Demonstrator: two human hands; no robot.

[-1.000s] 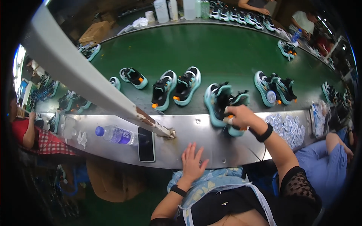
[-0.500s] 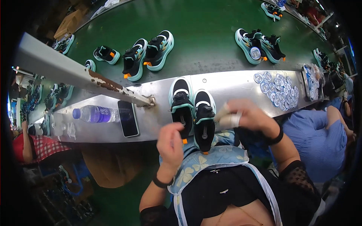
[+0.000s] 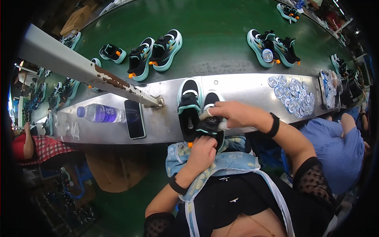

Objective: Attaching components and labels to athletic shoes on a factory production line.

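Note:
Two black sneakers with white and mint soles stand side by side before me, toes pointing away. My right hand (image 3: pixel 233 115), with pale coverings on some fingers, grips the right-hand sneaker (image 3: pixel 212 98) around its tongue. At that shoe's heel, my left hand (image 3: pixel 202 153) is closed with the fingertips at the opening; part of the heel is hidden beneath it. The left-hand sneaker (image 3: pixel 189 103) stands untouched, its dark insole showing and an orange tab at its heel.
Round blue-and-white tags (image 3: pixel 294 94) lie on the metal ledge (image 3: pixel 244 85), beside a tray (image 3: pixel 329 89). A water bottle (image 3: pixel 100 113), a phone (image 3: pixel 134 120) and a rusted post (image 3: pixel 118 85) are on the left. More sneakers (image 3: pixel 167 49) stand on the green belt (image 3: pixel 213 35). Co-workers sit either side.
Both hands have come in from beside the shoes to the right-hand sneaker. My right hand took hold at its tongue, and my left moved right to its heel.

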